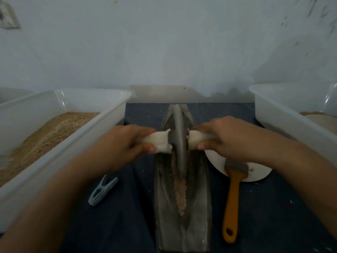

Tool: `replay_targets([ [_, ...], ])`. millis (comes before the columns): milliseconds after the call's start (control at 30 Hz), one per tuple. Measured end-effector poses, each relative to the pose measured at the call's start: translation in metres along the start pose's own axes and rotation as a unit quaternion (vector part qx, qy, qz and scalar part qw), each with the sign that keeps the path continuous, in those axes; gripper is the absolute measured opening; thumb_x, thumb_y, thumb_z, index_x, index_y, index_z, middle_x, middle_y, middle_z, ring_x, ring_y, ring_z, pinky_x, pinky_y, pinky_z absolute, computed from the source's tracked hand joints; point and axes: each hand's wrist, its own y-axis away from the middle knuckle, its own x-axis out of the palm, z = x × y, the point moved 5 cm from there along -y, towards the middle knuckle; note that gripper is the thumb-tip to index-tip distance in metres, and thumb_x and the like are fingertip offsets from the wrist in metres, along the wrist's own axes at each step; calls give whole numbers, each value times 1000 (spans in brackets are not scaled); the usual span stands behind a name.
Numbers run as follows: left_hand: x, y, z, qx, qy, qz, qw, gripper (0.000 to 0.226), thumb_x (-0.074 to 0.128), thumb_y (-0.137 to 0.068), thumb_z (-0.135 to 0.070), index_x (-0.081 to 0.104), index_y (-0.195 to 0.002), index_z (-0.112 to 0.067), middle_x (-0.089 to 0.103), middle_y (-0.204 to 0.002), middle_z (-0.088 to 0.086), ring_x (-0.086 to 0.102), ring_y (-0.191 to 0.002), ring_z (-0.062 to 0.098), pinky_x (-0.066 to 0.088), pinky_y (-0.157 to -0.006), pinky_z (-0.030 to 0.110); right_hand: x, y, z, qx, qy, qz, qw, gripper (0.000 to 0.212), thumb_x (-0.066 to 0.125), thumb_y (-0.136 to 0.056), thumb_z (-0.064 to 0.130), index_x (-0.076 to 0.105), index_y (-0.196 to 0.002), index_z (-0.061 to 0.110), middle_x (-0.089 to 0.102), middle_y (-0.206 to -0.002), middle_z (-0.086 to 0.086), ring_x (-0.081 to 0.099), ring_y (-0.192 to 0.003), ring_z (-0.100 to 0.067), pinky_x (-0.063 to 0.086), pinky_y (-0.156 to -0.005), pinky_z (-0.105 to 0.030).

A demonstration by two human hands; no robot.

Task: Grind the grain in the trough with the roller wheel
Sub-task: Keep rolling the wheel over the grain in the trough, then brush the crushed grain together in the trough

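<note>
left hand (125, 141), right hand (221, 136) gripping roller wheel (179, 136) handles, wheel between fingers

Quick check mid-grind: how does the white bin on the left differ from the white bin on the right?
The left bin shows nearly whole, while the right bin is cut off by the frame edge. The left bin holds a broad sloping heap of tan grain; the right bin shows only a small tan patch at its edge, with a pale round thing lying there. Both are white, rectangular plastic bins flanking the trough on the dark cloth.
</note>
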Motion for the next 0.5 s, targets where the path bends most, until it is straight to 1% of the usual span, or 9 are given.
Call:
replay_targets([
  [67, 6, -7, 1, 6, -48, -83, 995, 42, 57, -88, -34, 55, -129, -23, 63, -109, 0, 58, -98, 18, 38, -79, 23, 4, -7, -12, 11, 15, -50, 999, 55, 49, -92, 40, 29, -143, 34, 50, -126, 0, 44, -116, -17, 37, -93, -31],
  [167, 12, -9, 6, 5, -35, -138, 990, 48, 55, -90, -34, 50, -135, -20, 63, -111, 7, 58, -100, 26, 43, -84, 35, -4, -3, -15, -19, 52, -136, 989, 64, 47, -92, 41, 15, -147, 32, 34, -144, 2, 27, -129, -12, 23, -102, -25],
  [233, 15, -8, 8, 9, -14, -153, 988, 50, 55, -89, -34, 48, -136, -19, 63, -108, 9, 58, -96, 26, 43, -81, 35, -29, 8, -10, -57, -2, -197, 979, 54, 47, -89, 40, 31, -140, 34, 43, -132, 8, 34, -118, -2, 28, -92, -16],
  [267, 16, -7, 9, 15, -17, -160, 987, 50, 55, -89, -33, 48, -136, -18, 63, -108, 10, 59, -95, 27, 43, -81, 35, -39, 15, -6, -82, -33, -187, 978, 42, 47, -85, 39, 45, -127, 39, 51, -116, 15, 42, -104, 6, 32, -83, -12],
  [300, 16, -7, 8, 24, -22, -165, 986, 50, 56, -89, -32, 48, -136, -17, 64, -108, 10, 59, -96, 27, 44, -81, 35, -45, 22, -2, -106, -38, -137, 984, 28, 48, -82, 39, 52, -109, 46, 56, -101, 22, 49, -92, 9, 36, -74, -10],
  [333, 16, -7, 8, 30, -25, -168, 985, 49, 56, -89, -31, 49, -136, -16, 64, -110, 11, 59, -97, 27, 45, -83, 37, -45, 28, 2, -116, -22, -53, 992, 18, 50, -79, 40, 54, -94, 49, 59, -90, 22, 53, -86, 9, 40, -69, -11],
  [367, 15, -7, 7, 35, -25, -170, 984, 49, 57, -89, -30, 49, -135, -15, 64, -111, 11, 60, -97, 28, 46, -84, 38, -38, 34, 4, -112, 0, 48, 993, 12, 54, -78, 43, 56, -87, 51, 61, -87, 25, 55, -84, 9, 44, -68, -14],
  [433, 15, -7, 6, 41, -22, -173, 984, 49, 59, -88, -29, 50, -134, -14, 65, -111, 11, 60, -97, 28, 46, -84, 40, -18, 43, 0, -71, 12, 208, 975, 14, 65, -77, 43, 56, -85, 51, 61, -88, 26, 58, -84, 6, 50, -73, -20],
  [500, 15, -5, 5, 41, -21, -178, 983, 49, 59, -88, -28, 51, -134, -13, 65, -109, 11, 60, -96, 29, 47, -82, 42, 0, 42, -8, -27, 33, 275, 961, 23, 70, -77, 38, 53, -89, 46, 60, -90, 20, 55, -83, 3, 47, -71, -18],
])
